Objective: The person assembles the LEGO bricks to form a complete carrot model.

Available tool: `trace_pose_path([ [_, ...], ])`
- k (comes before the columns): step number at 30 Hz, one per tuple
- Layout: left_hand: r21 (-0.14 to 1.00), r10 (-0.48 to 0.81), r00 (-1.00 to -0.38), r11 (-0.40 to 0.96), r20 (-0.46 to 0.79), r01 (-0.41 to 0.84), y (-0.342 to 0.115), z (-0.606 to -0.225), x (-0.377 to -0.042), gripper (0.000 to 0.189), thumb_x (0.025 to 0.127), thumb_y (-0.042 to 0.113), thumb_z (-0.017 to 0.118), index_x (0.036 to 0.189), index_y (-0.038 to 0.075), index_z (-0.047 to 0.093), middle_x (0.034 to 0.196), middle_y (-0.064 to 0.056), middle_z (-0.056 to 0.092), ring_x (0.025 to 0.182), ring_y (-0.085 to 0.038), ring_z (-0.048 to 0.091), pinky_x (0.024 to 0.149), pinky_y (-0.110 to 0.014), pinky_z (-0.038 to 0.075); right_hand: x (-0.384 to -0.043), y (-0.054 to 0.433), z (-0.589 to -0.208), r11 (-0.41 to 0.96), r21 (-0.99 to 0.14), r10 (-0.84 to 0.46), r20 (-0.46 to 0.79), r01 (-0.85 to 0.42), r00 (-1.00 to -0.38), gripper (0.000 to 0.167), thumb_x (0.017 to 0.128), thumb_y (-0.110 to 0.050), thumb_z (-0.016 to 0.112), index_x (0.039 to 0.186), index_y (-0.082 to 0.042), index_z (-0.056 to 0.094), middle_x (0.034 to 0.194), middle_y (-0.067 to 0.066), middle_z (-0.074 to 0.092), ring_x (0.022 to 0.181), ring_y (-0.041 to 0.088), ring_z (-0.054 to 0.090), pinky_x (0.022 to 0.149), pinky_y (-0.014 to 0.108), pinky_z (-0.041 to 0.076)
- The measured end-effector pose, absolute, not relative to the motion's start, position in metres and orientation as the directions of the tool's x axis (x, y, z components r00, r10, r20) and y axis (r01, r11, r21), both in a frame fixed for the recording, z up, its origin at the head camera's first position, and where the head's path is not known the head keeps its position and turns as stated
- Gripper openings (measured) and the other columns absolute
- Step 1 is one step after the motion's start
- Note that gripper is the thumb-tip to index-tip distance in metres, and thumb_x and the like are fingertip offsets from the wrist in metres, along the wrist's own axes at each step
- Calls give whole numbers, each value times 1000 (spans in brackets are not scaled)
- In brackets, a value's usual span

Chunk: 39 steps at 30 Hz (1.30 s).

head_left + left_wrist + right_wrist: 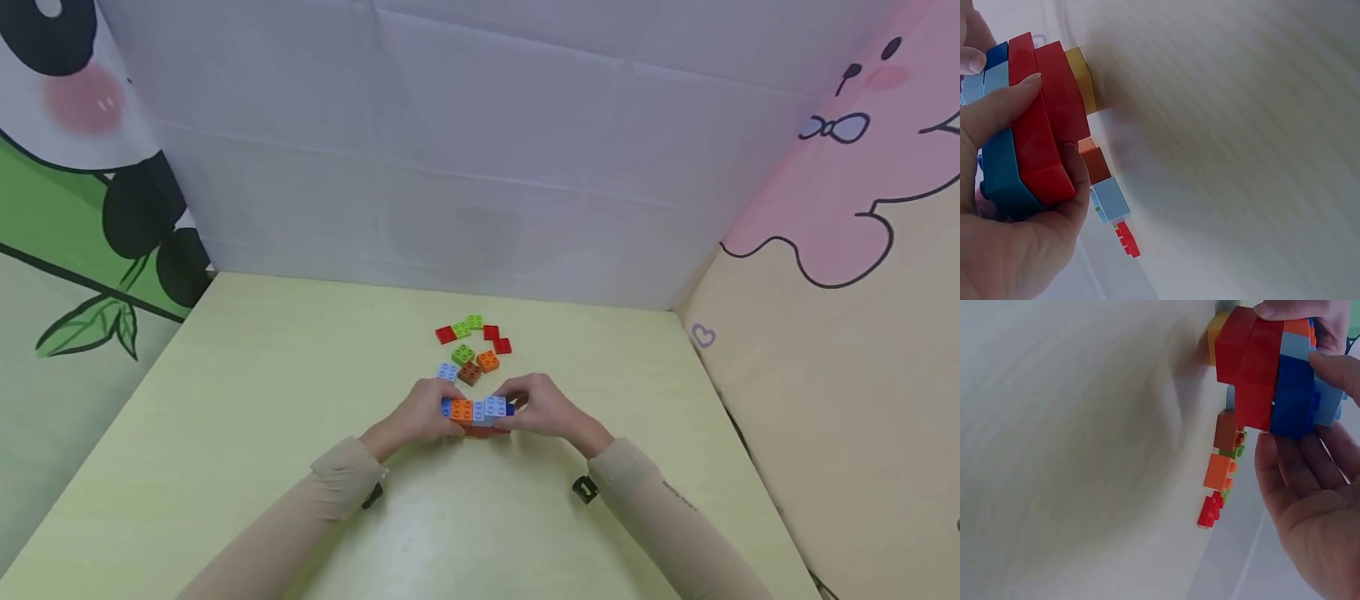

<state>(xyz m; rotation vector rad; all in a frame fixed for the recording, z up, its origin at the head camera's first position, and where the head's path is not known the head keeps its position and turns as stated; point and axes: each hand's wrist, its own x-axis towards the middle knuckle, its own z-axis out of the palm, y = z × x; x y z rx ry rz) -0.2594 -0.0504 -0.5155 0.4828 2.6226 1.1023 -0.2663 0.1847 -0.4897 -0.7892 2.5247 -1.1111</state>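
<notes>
A stack of toy building bricks [462,411] is held between both hands, above the near middle of the table. My left hand [429,410] grips its left end, with the thumb lying across a red brick [1041,156] in the left wrist view. My right hand [549,407] pinches the right end, its thumb by a light blue brick [496,406] and a dark blue brick [1291,397]. Red bricks make up the middle layers, and a yellow brick [1215,334] sits at the bottom. An orange brick [461,406] shows on top.
Loose bricks lie just beyond the hands: a light blue one [447,372], a brown one [470,372], an orange one [488,361], plus several green and red ones [502,345]. A pale cloth wall [480,167] stands behind the table [300,358], with printed panels at both sides.
</notes>
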Motion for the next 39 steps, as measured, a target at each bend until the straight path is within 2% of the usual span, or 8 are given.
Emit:
trace_pose_path([
  [7,730,402,-911,649,-90,215,-54,-517,-259,30,70,17,86,96,16,72,97,3,58,94,-19,49,83,-36,42,-262,178,-507,541,-783,-508,-14,-307,-861,34,76,-30,82,104,-15,71,97,-8,65,84,13,60,76,28,51],
  [13,723,395,-914,657,-90,213,-54,-518,-260,31,70,19,86,96,18,71,98,4,58,95,-19,49,84,-37,42,-257,175,-514,512,-823,-455,-17,-245,-891,40,76,-30,82,110,-14,69,99,-6,65,86,17,59,77,32,50],
  [21,714,391,-917,664,-79,221,-54,-519,-260,35,70,21,86,101,18,70,101,4,58,98,-20,48,85,-37,42,-255,175,-520,471,-850,-451,-1,-237,-893,42,77,-30,81,114,-14,68,104,-6,64,92,17,57,79,32,49],
  [29,719,421,-904,650,-72,246,-55,-520,-263,37,70,22,86,103,17,70,98,6,58,93,-18,50,82,-35,43,-254,177,-517,484,-843,-444,-6,-234,-896,42,78,-31,80,114,-14,68,106,-4,64,93,18,57,81,34,48],
  [32,704,433,-898,661,-74,261,-58,-519,-263,38,70,28,86,103,19,70,98,7,59,93,-17,50,81,-35,43,-254,177,-516,492,-840,-443,-15,-229,-896,43,77,-32,81,114,-14,68,104,-5,64,91,17,57,80,32,48],
  [35,696,443,-894,664,-69,275,-65,-516,-264,46,67,41,86,106,20,71,101,8,60,94,-17,50,80,-35,43,-253,177,-516,500,-834,-446,-16,-234,-895,43,77,-32,81,114,-13,68,103,-5,64,91,17,57,79,32,49],
  [39,721,438,-899,631,-28,285,-75,-512,-266,61,66,58,80,109,16,72,104,7,62,93,-16,52,79,-34,45,-253,176,-516,510,-824,-448,-10,-246,-894,44,77,-33,81,114,-13,68,104,-6,64,91,17,57,79,32,49],
])
